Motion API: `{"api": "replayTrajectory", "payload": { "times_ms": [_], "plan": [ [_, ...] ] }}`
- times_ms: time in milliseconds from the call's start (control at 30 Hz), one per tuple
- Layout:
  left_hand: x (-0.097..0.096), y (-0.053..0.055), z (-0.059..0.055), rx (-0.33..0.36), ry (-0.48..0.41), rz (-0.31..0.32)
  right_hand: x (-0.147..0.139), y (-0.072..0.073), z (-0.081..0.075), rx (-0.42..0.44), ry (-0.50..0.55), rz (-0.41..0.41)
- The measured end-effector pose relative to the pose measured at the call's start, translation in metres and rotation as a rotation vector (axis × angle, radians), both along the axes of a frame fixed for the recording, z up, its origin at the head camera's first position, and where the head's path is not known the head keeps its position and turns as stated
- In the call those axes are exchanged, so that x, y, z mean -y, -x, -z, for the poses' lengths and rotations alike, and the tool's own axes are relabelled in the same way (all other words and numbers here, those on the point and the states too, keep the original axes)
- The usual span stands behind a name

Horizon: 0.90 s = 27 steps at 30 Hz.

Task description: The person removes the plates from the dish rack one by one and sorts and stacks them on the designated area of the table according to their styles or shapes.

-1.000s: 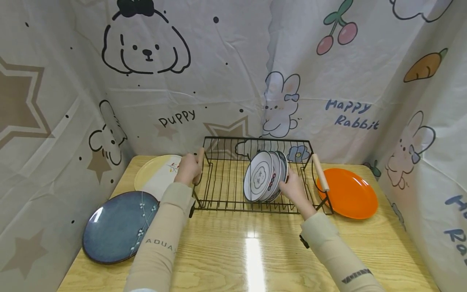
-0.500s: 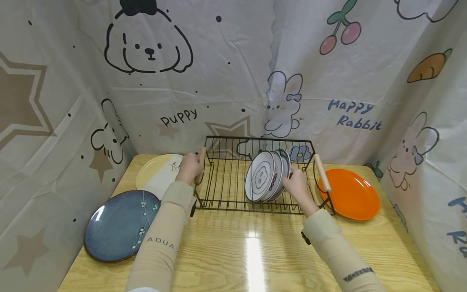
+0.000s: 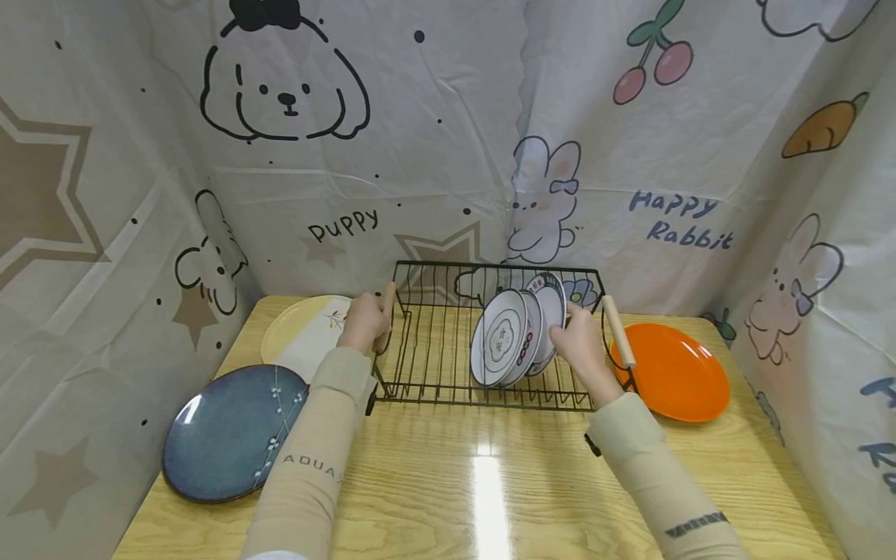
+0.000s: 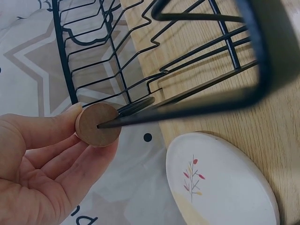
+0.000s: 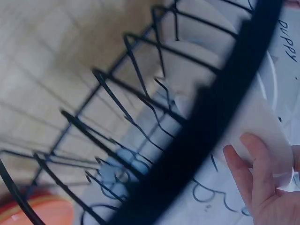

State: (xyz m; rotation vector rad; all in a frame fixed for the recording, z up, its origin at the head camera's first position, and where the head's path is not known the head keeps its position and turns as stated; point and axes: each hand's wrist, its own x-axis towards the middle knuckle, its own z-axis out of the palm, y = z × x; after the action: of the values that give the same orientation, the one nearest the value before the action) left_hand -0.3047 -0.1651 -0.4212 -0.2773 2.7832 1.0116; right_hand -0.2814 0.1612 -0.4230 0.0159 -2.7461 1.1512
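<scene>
My left hand [image 3: 360, 323] grips the wooden handle [image 4: 97, 127] on the left end of a black wire dish rack [image 3: 497, 267], thumb on one side and fingers curled on the other. Several white plates [image 3: 498, 342] with dark rims and Chinese characters lean together in the rack, right of its middle. With my right hand [image 3: 582, 346] I pinch the rim of the rightmost patterned plate [image 3: 552, 299], which stands tilted and raised above the others. In the right wrist view, two fingers [image 5: 260, 164] lie against its pale underside [image 5: 258, 122]; a dark rack bar blocks part of that view.
A blue-grey plate [image 3: 224, 435] and a yellow-and-white plate [image 3: 294, 327] lie to the left on the wooden table [image 3: 420, 482]. On the right, an orange plate [image 3: 672, 373] lies beside the rack's other wooden handle [image 3: 617, 330]. Printed cloth [image 3: 434, 171] hangs behind and at both sides.
My right hand has moved right and slightly up, drawing the rightmost plate apart from the other plates. My left hand stays on the rack's handle.
</scene>
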Motion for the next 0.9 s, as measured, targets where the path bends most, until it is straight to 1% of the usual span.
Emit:
{"api": "replayTrajectory", "payload": {
  "times_ms": [100, 300, 433, 567, 700, 900],
  "plan": [
    [0.0, 0.0, 0.0, 0.016, 0.004, -0.006, -0.005, 0.0, -0.01, -0.065, -0.023, 0.018],
    [0.001, 0.001, 0.0, 0.012, 0.002, 0.003, -0.02, -0.003, -0.024, -0.19, -0.049, 0.077],
    [0.001, 0.001, 0.0, 0.016, -0.006, 0.006, -0.033, -0.009, -0.032, -0.24, -0.035, 0.107],
    [0.0, 0.001, 0.0, 0.017, -0.008, 0.006, -0.048, -0.019, -0.041, -0.259, -0.008, 0.139],
    [0.0, 0.001, 0.0, 0.017, -0.013, 0.011, -0.064, -0.032, -0.051, -0.273, 0.021, 0.194],
    [0.0, 0.0, 0.001, 0.002, -0.013, 0.016, -0.09, -0.054, -0.063, -0.243, 0.072, 0.289]
  ]
}}
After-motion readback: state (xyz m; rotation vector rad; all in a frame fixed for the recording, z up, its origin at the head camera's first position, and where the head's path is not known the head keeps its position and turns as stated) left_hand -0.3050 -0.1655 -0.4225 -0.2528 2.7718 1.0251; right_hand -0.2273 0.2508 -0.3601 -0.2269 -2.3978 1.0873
